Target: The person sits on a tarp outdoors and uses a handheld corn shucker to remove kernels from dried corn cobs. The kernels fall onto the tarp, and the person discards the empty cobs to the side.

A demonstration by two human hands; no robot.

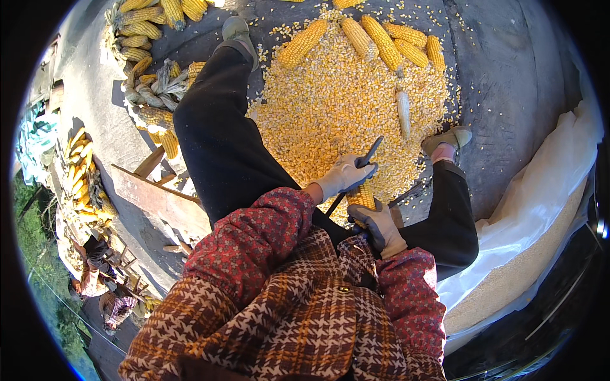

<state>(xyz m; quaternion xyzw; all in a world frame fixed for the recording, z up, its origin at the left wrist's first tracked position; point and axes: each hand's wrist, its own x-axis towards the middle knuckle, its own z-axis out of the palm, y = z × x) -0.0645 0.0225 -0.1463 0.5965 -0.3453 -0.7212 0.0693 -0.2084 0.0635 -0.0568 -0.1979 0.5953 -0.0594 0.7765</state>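
My left hand [345,177], in a pale knit glove with dark-coated fingers, grips a dark bar-shaped tool [370,151] whose upper end sticks out past the fist. Just below it, my gloved right hand [379,226] holds a yellow ear of corn [361,196] between my thighs. The ear's upper end lies under the left hand, so their contact is partly hidden. Beyond both hands spreads a heap of loose corn kernels [314,119]. A stripped cob [403,113] lies on the heap. Several whole ears, one of them a plump yellow ear [303,44], rest along its far edge.
Braided corn ears [143,35] lie at the upper left, near a wooden plank [157,197]. At right, a translucent plastic sheet [517,209] borders a tan grainy mass [519,271]. My shoes [237,31] flank the heap. Other people [116,305] are at the lower left.
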